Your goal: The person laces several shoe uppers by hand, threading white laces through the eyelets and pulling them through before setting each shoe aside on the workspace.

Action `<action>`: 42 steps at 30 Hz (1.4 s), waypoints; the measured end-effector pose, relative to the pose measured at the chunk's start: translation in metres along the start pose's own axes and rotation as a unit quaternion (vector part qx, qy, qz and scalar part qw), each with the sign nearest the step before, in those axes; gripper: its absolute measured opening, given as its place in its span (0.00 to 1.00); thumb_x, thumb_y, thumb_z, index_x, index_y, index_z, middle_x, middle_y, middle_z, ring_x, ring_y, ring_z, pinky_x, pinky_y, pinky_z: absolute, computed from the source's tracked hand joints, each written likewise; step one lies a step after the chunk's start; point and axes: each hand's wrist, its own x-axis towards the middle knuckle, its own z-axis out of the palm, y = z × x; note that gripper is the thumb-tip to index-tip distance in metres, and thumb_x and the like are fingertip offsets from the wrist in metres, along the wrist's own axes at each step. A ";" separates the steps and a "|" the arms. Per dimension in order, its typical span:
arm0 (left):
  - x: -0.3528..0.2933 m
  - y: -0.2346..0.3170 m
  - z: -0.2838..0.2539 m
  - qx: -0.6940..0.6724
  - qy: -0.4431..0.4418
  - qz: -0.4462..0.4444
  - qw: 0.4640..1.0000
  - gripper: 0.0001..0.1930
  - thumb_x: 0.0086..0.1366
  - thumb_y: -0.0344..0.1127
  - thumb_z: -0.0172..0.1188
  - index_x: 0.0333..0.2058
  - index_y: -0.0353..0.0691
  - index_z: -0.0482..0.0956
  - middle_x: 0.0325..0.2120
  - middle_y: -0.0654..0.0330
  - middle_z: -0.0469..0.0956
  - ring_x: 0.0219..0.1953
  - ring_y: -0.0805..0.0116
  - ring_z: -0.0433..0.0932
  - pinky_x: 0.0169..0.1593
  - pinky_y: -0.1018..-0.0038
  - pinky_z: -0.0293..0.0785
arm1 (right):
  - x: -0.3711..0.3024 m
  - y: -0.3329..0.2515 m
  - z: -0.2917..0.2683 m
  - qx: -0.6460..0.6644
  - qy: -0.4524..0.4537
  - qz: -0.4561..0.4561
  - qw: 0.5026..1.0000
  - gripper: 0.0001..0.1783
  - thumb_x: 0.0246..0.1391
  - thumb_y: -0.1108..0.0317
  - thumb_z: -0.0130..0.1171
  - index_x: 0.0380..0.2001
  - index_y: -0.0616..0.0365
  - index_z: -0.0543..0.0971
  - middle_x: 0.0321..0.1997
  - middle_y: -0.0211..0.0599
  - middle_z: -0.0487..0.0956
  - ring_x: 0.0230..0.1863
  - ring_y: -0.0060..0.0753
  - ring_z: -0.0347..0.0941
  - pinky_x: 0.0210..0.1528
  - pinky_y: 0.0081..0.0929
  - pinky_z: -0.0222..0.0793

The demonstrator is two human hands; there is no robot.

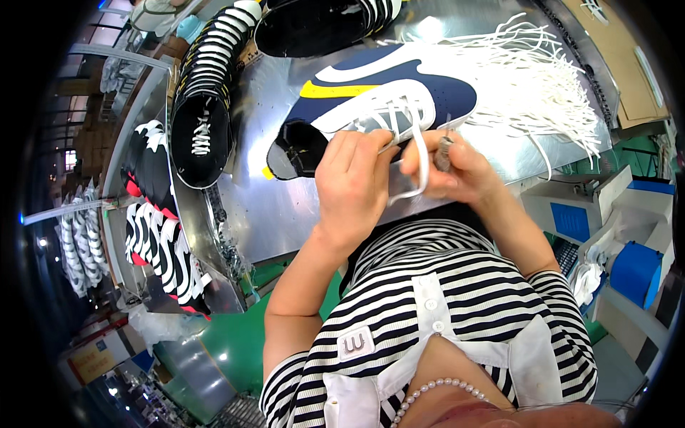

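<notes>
Over 1 metal table (275, 221), left fingers (362, 148) clamping 1 navy shoe upper (382, 73), right fingers (441, 185) at 1 white lace (423, 158), grip unclear.

Production Bench in a Footwear Workshop

A factory-style shoe workshop, by its stock and fittings; a shiny metal worktable (264, 225) spreads beneath the left hand (353, 178) and right hand (453, 167), bearing a navy, white and yellow shoe upper (451, 93); loose white laces (528, 82) lie heaped beyond the right hand; nested black shoe uppers (201, 132) curve in a row beyond and left of the left hand; red, black and white uppers (153, 235) line up farther left; green floor (228, 342) shows below that side; boxy pale units (605, 203) stand right of the right hand.
</notes>
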 end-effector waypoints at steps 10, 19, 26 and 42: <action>-0.004 -0.023 0.006 0.001 -0.012 -0.088 0.996 0.15 0.53 0.25 0.69 0.41 0.34 0.79 0.30 0.54 0.79 0.33 0.58 0.78 0.36 0.69 0.73 | -0.029 0.008 0.063 -0.234 0.264 0.221 0.909 0.11 0.65 0.64 0.53 0.40 0.62 0.78 0.19 0.26 0.74 0.18 0.10 0.61 0.20 0.13 0.54; -0.030 -0.054 0.045 0.016 -0.202 -0.141 0.969 0.11 0.57 0.31 0.63 0.39 0.37 0.80 0.33 0.51 0.80 0.38 0.49 0.78 0.43 0.61 0.73 | -0.025 0.008 0.000 -0.516 0.343 0.029 0.785 0.12 0.56 0.67 0.65 0.40 0.62 0.83 0.26 0.29 0.79 0.30 0.13 0.71 0.34 0.17 0.67; -0.023 -0.062 0.036 -0.036 -0.307 -0.207 0.928 0.16 0.59 0.35 0.64 0.46 0.38 0.80 0.40 0.51 0.81 0.42 0.56 0.80 0.47 0.66 0.73 | 0.001 0.019 -0.047 -0.619 0.322 -0.067 0.713 0.10 0.53 0.70 0.66 0.38 0.62 0.81 0.26 0.31 0.78 0.23 0.21 0.69 0.28 0.19 0.66; -0.023 -0.060 0.046 -0.003 -0.282 -0.203 0.938 0.15 0.57 0.44 0.66 0.35 0.37 0.80 0.30 0.51 0.82 0.33 0.52 0.80 0.39 0.65 0.74 | -0.029 0.026 -0.021 -0.604 0.376 0.006 0.703 0.16 0.58 0.65 0.62 0.44 0.61 0.70 0.28 0.39 0.81 0.28 0.30 0.78 0.31 0.24 0.71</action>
